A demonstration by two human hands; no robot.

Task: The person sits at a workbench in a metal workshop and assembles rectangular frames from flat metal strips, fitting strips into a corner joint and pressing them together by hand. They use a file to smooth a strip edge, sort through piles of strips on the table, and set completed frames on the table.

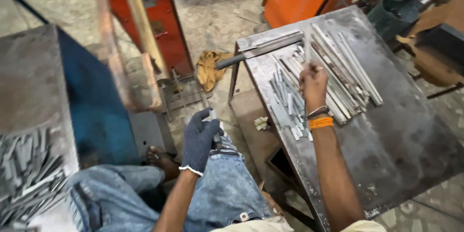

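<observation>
The right arm reaches forward and slightly left over the steel table, forearm bare, an orange band and a dark bangle at the wrist. The right hand hovers over a heap of metal strips, knuckles up, fingers curled together and pinched on one thin metal strip. That strip stands nearly upright out of the fist, its long axis running away from the camera, the free end up above the pile.

The left arm is bent in close to the body, over the knee in blue jeans. The left hand wears a dark blue glove and is closed in a fist around a short metal piece, which pokes up from the top of the grip, upright with a slight tilt; its lower part is hidden in the glove.

The strips on the table lie mostly side by side, running from near left to far right. At the far left edge of the table a grey bar juts out over the floor. A second pile of short grey strips lies on the bench at the left
</observation>
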